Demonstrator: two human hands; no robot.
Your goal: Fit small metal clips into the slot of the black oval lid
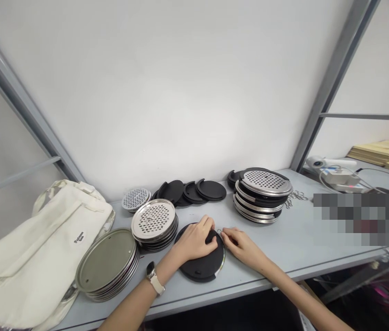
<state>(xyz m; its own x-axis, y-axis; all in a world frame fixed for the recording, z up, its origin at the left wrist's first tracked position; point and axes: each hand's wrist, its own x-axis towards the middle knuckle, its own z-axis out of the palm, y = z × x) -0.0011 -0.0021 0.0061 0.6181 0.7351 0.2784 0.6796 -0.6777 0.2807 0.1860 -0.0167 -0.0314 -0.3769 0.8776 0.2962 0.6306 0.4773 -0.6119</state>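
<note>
A round black disc (197,269) lies near the front of the grey table, with a shiny rim showing along its right edge. My left hand (196,241), with a watch on its wrist, rests on the disc, its thumb and fingers curled over the upper part. At the disc's right edge my right hand (240,246) is closed in a pinch on a small bent wire clip (219,231). Just left of the disc stands a stack of perforated metal discs (155,219). My fingers partly hide the clip and the disc's upper edge.
Olive round plates (108,259) are stacked at left beside a cream bag (42,248). Black round holders (211,190) lie along the wall. A tall stack of perforated discs (265,181) stands at right, near loose wire clips (297,196). Metal posts (332,87) frame the table.
</note>
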